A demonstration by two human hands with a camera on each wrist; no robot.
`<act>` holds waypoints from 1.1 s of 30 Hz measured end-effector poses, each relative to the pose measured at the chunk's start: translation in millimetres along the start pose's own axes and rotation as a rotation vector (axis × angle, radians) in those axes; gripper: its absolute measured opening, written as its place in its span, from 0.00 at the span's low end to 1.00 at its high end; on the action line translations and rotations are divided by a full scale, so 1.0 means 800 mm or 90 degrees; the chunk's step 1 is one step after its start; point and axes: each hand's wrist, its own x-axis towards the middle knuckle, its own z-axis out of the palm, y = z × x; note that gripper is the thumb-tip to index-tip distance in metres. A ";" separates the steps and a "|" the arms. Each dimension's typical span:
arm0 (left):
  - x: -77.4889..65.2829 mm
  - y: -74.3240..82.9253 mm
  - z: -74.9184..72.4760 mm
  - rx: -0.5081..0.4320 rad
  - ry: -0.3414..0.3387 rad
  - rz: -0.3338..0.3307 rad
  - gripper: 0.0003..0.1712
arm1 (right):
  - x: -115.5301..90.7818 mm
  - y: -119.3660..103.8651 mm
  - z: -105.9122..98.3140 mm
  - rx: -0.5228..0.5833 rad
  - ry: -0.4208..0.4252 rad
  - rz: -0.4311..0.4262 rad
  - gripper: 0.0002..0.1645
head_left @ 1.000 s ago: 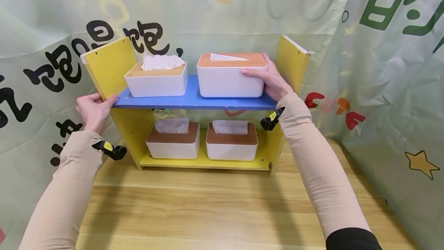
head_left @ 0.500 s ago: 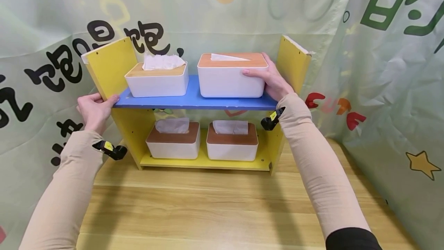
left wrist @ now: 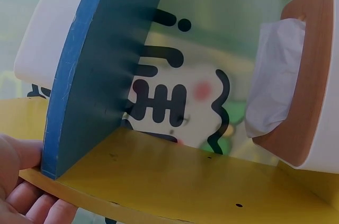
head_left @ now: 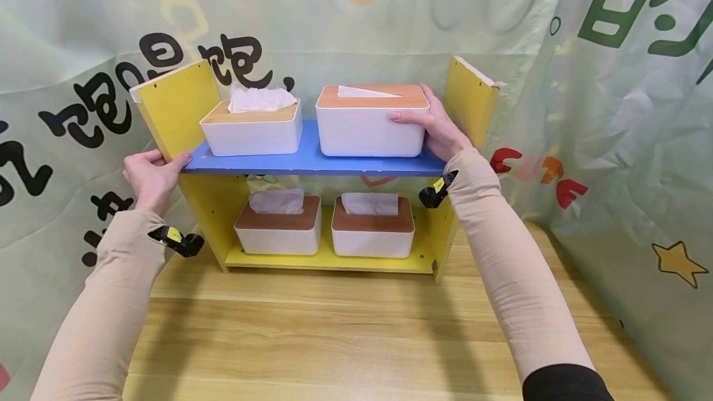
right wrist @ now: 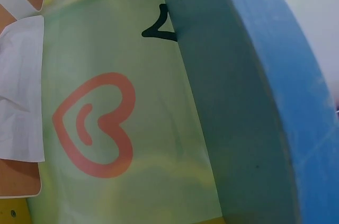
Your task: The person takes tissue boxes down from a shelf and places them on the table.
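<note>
Head view: a tissue box [head_left: 367, 132] with a white body and a wood-toned lid is held at its right end by the right hand [head_left: 437, 125]. Its grip is clamped on the box, with the thumb laid across the front face and the other fingers partly hidden behind the end. The box is placed on the right half of a blue board [head_left: 310, 146], just beside the right yellow panel [head_left: 470, 101]; a folded tissue is seen in its lid slot. By the left hand [head_left: 149, 179], the left yellow panel [head_left: 178, 110] is gripped at its front edge, where the blue board is met; in the left wrist view the thumb is seen on the inner side and the fingers curled around the outer side.

On the board's left half a second tissue box [head_left: 253, 140] is set, well apart from the left hand, with a crumpled tissue raised from its lid. Below, two brown-lidded boxes [head_left: 281, 242] are carried side by side, apart, on the yellow bottom board [head_left: 325, 258]. The shelf unit is stood on a wood-grained surface [head_left: 334, 327], backed by a printed cloth [head_left: 312, 17]. Both forearms are covered by beige sleeves [head_left: 518, 265].
</note>
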 end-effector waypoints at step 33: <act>0.000 0.001 0.000 -0.012 -0.005 0.010 0.35 | -0.002 -0.003 0.004 0.036 0.018 -0.025 0.41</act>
